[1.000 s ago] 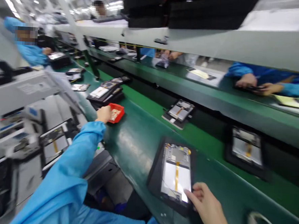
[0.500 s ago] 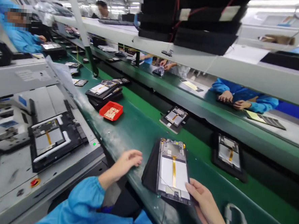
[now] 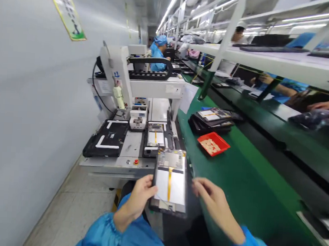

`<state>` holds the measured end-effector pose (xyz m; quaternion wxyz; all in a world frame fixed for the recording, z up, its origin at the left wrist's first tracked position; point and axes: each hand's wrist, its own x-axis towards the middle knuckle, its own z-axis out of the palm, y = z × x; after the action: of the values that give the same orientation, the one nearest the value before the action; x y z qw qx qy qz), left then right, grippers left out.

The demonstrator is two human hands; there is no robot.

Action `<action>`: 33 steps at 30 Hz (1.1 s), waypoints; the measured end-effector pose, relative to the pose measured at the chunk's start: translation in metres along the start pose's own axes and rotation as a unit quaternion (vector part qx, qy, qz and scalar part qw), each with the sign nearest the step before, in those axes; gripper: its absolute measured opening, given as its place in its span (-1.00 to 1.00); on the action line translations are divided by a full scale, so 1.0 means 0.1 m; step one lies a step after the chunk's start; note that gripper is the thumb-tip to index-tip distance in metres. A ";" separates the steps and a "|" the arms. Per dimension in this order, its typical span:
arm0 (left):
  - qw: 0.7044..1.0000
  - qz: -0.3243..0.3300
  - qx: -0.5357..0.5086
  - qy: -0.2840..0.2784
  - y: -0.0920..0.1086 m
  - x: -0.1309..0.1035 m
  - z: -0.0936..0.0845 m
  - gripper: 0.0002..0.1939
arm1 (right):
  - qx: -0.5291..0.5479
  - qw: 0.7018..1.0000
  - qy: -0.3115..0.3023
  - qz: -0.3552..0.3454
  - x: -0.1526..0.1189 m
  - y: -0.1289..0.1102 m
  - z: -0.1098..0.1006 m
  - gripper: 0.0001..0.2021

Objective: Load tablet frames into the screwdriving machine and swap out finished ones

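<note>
My left hand [image 3: 141, 196] grips the left edge of an opened tablet [image 3: 177, 187], with its thumb on top. The tablet lies face up in the air before me, showing a white battery, an orange ribbon cable and a circuit board at the far end. Just right of the tablet is my right hand [image 3: 214, 200], apart from it, with loosely bent fingers and nothing visible in them. Beyond the held tablet, a second opened tablet [image 3: 156, 138] sits in a black fixture of the white bench machine [image 3: 155, 88].
An unoccupied black fixture [image 3: 112, 136] with white corner guides lies left on the machine, behind a red button [image 3: 135, 161]. On the green bench [image 3: 244, 191] are a red tray [image 3: 221, 143] of small pale pieces and stacked tablets [image 3: 212, 116]. A co-worker [image 3: 158, 52] sits farther back.
My view has turned left toward the machine. The tablet has come off the bench into my left hand, while my right hand has let go of its edge.
</note>
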<state>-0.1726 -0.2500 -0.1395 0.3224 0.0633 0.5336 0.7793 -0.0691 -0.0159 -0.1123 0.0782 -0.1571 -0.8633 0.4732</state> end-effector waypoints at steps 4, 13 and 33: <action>0.991 0.040 0.027 0.123 0.24 -0.08 -0.72 -0.56 | -0.235 0.968 0.013 -0.081 1.38 -0.36 0.58 -0.76; 0.967 0.002 -0.027 0.252 0.14 -0.12 -1.44 -0.45 | -0.363 0.929 0.045 -0.056 3.15 -0.68 1.94 -0.58; 0.986 0.066 -0.013 0.153 0.56 1.40 -1.24 -0.53 | -0.353 0.934 0.023 0.059 3.47 -0.67 0.75 -0.74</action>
<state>-0.3612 -0.2806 -0.1771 0.1860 -0.0260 0.5613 0.8060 -0.4295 0.0107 -0.1012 0.0092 -0.2358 -0.9619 0.1382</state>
